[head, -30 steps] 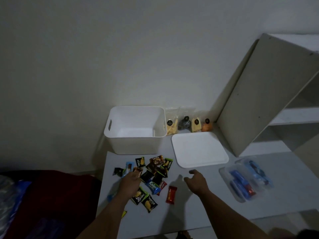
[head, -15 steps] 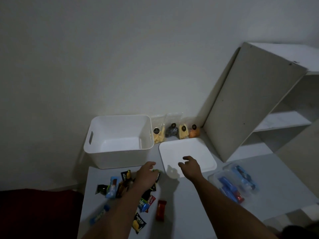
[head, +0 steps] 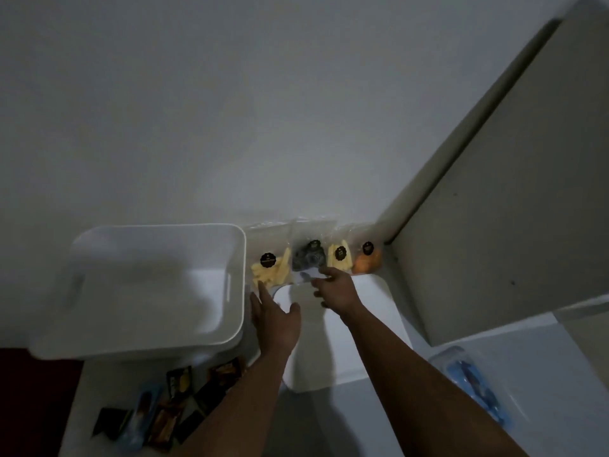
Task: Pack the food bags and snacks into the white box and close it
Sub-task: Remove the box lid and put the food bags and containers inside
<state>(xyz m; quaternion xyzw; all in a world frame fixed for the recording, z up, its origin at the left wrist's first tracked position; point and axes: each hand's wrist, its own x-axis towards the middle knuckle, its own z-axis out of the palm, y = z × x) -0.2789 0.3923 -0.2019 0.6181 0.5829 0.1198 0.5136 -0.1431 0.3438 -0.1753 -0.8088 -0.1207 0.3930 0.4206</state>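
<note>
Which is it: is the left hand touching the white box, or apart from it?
Apart. The head view shows table between the left hand and the white box.

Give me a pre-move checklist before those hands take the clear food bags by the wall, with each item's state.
1. Open white plastic box is free to receive bags: ok, nothing shows inside it.
2. Flat white lid is off the box, lying on the table beside it: ok.
3. Right hand has reached the clear bag of dark food: ok, fingertips at its lower edge; whether it grips is unclear.
4. Left hand is free: ok, fingers straight, holding nothing, near the clear bag of yellow food.
5. Small snack packets are packed: not ok, they lie on the table.
</note>
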